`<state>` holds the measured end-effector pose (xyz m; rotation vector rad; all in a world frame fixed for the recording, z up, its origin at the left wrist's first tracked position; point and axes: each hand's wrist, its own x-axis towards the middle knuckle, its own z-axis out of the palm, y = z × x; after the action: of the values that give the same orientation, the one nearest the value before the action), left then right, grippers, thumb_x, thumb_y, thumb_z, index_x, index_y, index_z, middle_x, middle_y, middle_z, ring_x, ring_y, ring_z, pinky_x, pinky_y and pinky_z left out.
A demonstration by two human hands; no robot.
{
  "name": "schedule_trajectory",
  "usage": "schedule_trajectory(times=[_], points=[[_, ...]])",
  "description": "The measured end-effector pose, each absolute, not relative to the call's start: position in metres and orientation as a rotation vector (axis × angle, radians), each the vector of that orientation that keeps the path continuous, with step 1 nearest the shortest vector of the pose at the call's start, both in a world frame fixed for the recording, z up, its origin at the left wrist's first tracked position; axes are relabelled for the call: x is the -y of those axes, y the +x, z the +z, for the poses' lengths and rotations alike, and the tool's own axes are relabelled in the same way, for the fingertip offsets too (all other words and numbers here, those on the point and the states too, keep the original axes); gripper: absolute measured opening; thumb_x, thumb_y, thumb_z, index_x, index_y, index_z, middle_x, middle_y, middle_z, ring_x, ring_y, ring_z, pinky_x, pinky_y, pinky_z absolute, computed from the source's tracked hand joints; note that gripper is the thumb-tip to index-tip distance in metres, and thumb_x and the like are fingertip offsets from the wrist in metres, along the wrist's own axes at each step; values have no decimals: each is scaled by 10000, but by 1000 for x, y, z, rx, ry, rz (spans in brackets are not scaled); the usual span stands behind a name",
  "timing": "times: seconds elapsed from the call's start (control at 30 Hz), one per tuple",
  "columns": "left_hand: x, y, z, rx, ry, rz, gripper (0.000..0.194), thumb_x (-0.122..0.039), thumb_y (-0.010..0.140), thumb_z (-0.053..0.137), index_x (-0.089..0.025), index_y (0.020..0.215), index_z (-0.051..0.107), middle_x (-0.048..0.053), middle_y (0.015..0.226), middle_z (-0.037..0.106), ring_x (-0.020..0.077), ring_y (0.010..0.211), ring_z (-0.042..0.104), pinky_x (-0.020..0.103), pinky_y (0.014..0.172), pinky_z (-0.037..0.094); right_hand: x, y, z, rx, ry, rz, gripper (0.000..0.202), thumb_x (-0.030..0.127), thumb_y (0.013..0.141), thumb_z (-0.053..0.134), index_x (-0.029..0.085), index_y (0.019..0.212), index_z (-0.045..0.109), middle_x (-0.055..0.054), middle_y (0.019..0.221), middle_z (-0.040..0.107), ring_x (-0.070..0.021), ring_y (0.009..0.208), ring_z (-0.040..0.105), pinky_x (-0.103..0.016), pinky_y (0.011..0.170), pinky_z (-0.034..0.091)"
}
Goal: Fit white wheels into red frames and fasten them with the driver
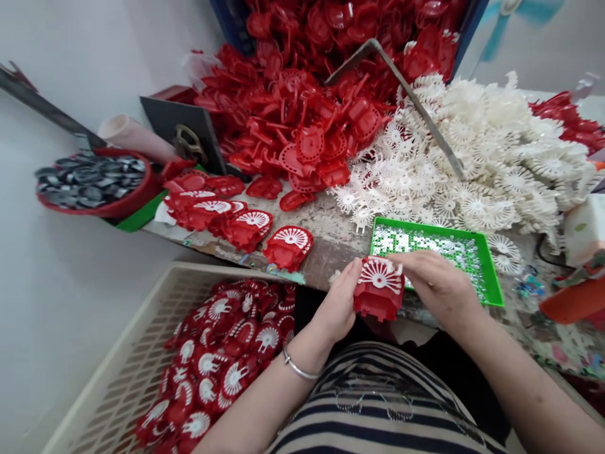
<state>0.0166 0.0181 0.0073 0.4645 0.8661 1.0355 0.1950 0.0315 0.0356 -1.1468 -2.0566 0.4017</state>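
My left hand [336, 307] grips a red plastic housing [378, 301] by its left side, close to my body. A white fan-shaped plastic piece [379, 275] lies on the upper part of that housing. My right hand [437, 284] is at the housing's upper right edge, its fingers closed against the white piece's right end; the fingertips are partly hidden. Just behind the hands is a green tray [491, 271] of small shiny silvery parts. To the left, a red housing with a white fan [289, 246] rests on the table edge, beside several similar ones.
Loose red parts [302, 126] and white fan pieces [472, 151] are heaped at the back. A bent metal bar [420, 107] rises over them. A cream basket [137, 340] of red-and-white assemblies stands lower left. A red bowl [151, 186] holds dark parts. An orange object [574, 296] lies right.
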Motion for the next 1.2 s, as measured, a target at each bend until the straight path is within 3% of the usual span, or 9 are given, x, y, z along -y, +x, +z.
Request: schedule_trajectory(times=[0.23, 0.3, 0.43, 0.57, 0.77, 1.0, 1.2], points=[[-12, 17, 5, -943, 570, 1126, 347, -392, 788, 721, -188, 1055, 635, 27, 977, 718, 169, 888, 642, 306, 863, 486, -12, 181, 15, 2234, -1007, 184, 411, 105, 960, 402, 252, 1262, 639, -91, 1229, 668, -230, 1102, 609, -464, 926, 553], [-10, 16, 5, -975, 607, 1132, 340, -376, 806, 698, -188, 1081, 631, 32, 1014, 713, 172, 909, 634, 305, 861, 486, -7, 177, 15, 2185, -1099, 204, 390, 204, 970, 463, 202, 1350, 555, -136, 1320, 599, -269, 1196, 554, -515, 993, 495], [-8, 13, 6, -1001, 660, 1108, 320, -350, 826, 680, -192, 1099, 632, 31, 1039, 705, 172, 927, 626, 296, 857, 487, -3, 173, 10, 2166, -1242, 124, 645, 515, 901, 598, 147, 1413, 462, -199, 1382, 521, -361, 1247, 480, -585, 1010, 431], [-7, 12, 3, -960, 647, 1080, 297, -396, 849, 664, -211, 1080, 639, 15, 1006, 707, 168, 912, 631, 289, 843, 489, -5, 176, 2, 2176, -1242, 111, 505, 485, 905, 601, 174, 1299, 548, -181, 1326, 560, -343, 1202, 504, -568, 994, 431], [-4, 14, -4, -957, 623, 1134, 352, -536, 889, 587, -227, 1044, 651, 28, 1051, 704, 197, 976, 633, 335, 916, 485, 1, 172, 3, 2103, -1314, 101, 514, 521, 892, 616, 207, 1289, 534, -160, 1313, 565, -349, 1195, 521, -557, 1014, 410], [-3, 17, 5, -972, 597, 1130, 332, -350, 811, 712, -209, 1092, 606, 26, 1036, 693, 179, 932, 632, 322, 877, 506, 7, 165, 1, 2088, -1408, -14, 503, 517, 890, 617, 218, 1287, 544, -144, 1338, 554, -362, 1207, 495, -556, 1027, 380], [-2, 19, 6, -972, 584, 1150, 327, -322, 812, 701, -204, 1098, 594, 26, 1029, 693, 174, 913, 636, 320, 857, 514, 11, 166, 0, 2075, -1414, 2, 515, 508, 899, 618, 221, 1317, 528, -152, 1372, 528, -363, 1240, 475, -553, 1045, 357]])
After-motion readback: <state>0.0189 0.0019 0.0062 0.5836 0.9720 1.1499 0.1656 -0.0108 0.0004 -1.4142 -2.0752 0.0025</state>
